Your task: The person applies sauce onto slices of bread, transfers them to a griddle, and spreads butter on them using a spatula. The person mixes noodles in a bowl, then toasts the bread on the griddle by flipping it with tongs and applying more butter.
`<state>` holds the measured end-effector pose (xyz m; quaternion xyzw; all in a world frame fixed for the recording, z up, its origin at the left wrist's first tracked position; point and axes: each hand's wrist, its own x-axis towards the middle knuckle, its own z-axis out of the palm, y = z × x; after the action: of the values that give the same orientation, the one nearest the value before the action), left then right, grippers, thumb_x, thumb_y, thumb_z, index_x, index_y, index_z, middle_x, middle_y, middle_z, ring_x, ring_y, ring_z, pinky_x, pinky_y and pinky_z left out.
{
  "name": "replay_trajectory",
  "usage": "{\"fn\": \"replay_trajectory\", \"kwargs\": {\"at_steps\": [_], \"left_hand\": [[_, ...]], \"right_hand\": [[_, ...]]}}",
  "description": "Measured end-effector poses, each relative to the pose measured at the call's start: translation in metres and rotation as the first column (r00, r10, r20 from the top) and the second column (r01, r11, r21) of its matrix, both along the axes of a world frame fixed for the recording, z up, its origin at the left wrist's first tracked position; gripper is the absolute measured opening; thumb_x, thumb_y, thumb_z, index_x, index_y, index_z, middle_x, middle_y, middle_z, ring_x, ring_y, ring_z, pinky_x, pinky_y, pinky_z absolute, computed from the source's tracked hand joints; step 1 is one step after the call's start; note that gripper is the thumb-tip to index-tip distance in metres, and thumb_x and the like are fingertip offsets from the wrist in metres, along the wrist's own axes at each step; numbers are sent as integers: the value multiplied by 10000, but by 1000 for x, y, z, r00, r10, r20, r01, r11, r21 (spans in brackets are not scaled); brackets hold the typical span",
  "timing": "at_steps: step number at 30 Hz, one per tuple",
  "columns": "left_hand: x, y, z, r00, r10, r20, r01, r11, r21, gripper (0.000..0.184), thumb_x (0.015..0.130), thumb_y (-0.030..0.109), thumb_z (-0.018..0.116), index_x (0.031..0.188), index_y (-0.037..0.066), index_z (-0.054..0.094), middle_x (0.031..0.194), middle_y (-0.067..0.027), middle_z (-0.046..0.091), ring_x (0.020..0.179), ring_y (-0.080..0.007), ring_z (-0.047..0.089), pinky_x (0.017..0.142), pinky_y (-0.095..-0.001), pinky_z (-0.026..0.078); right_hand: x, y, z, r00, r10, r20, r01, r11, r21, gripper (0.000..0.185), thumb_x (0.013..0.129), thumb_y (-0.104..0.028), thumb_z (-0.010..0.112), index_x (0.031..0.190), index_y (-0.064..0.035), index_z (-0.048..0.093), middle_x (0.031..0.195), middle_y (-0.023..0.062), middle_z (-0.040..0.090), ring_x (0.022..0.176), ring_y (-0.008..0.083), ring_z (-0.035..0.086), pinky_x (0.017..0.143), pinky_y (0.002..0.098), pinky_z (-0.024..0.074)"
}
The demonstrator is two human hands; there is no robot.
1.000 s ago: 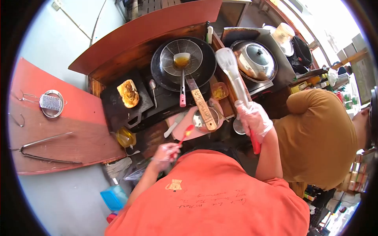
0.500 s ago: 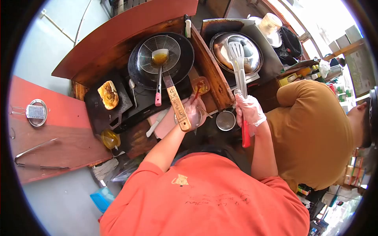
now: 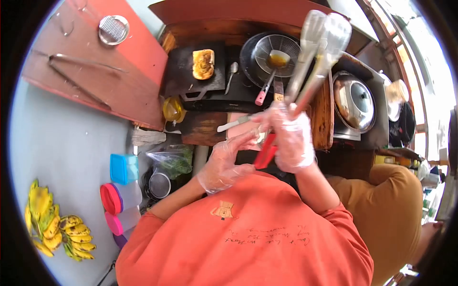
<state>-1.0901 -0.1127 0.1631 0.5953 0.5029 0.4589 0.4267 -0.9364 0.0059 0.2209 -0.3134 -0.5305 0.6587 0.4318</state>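
My right hand (image 3: 292, 138), in a clear plastic glove, is closed round metal tongs (image 3: 334, 38) with a red handle. The slotted tongs heads point up and away, slightly blurred. My left hand (image 3: 228, 159), also gloved, has its fingers apart beside the red handle end; whether it touches it I cannot tell. Ahead, a browned slice of bread (image 3: 203, 64) lies on a black griddle (image 3: 174, 71). A metal spoon (image 3: 232, 76) rests to its right. In the black wok (image 3: 246, 59) sit a wire strainer (image 3: 267, 45) and a pink-handled ladle (image 3: 261, 97) holding brownish liquid.
A knife (image 3: 233, 123) lies near a wooden board (image 3: 205, 131). An oil container (image 3: 172, 109) stands below the griddle. Loose tongs (image 3: 78, 78) and a grater (image 3: 113, 29) are at left, bananas (image 3: 62, 229) lower left. A lidded pan (image 3: 355, 102) and a person (image 3: 386, 214) are at right.
The view has turned left. My left hand has come from beneath the strainer's handle to the tongs' red end. My right hand has brought the tongs inward, in front of my chest.
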Motion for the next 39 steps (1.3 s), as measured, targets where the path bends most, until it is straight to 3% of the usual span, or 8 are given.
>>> {"fn": "replay_trajectory", "kwargs": {"at_steps": [4,6,7,8,11,16,24,39], "left_hand": [[-9,-11,-32,809,175,562,-355,906,229,611,921,163,723,1402,-105,460,1370,-206,572,1252,-270,575,1106,-411,402],[-10,-13,-16,745,360,561,-431,902,-6,592,901,141,719,1409,-54,487,1264,-179,642,1183,-208,609,1031,-356,461],[-23,-17,-24,853,392,344,-421,907,9,563,907,121,706,1399,-43,486,1169,-151,668,1056,-185,644,932,-329,505],[-35,-20,-31,909,403,108,-409,912,32,536,912,101,692,1388,-32,485,1074,-123,694,928,-162,680,833,-301,548],[-40,-17,-39,715,590,375,-479,804,-353,213,963,187,667,1090,45,571,693,-12,604,441,-94,508,407,-227,389],[-92,-37,-77,596,739,313,-466,637,-615,268,1000,309,631,1081,54,605,716,-49,647,416,-103,507,348,-246,375],[-148,-14,-153,631,709,316,-326,611,-721,385,1005,402,599,1209,76,595,882,-75,694,500,-99,565,374,-248,406],[-198,59,-145,541,783,306,-462,581,-670,215,908,280,756,943,117,622,731,-19,624,489,-105,543,376,-257,407]], "right_hand": [[-64,-3,-28,997,65,49,-68,996,58,302,989,-278,606,916,-6,714,724,52,679,751,129,648,685,309,515],[-90,-6,-38,982,103,158,-122,986,113,358,987,-332,595,915,-8,729,770,78,717,757,174,673,713,339,520],[-100,-11,-36,947,207,246,-234,969,86,372,1017,-340,560,978,1,703,924,103,724,1090,224,616,978,386,451],[-115,-17,-50,943,244,225,-257,966,29,378,1008,-358,567,1021,-7,708,949,130,723,1041,260,646,939,387,474],[-144,-18,-76,812,292,504,-362,931,43,457,981,-419,598,1113,13,670,1062,188,714,986,325,681,880,420,507],[-142,-24,-131,760,151,632,-212,977,22,826,936,-601,549,1409,69,443,1310,315,586,1241,457,554,1064,475,422],[-78,-23,-158,523,591,614,-403,806,-433,726,973,-609,490,1300,32,582,1151,222,688,1056,312,658,907,432,507],[-23,-33,-187,706,510,491,-286,840,-460,528,1020,-491,487,1185,-23,669,1105,94,712,991,191,636,869,350,509]]}}
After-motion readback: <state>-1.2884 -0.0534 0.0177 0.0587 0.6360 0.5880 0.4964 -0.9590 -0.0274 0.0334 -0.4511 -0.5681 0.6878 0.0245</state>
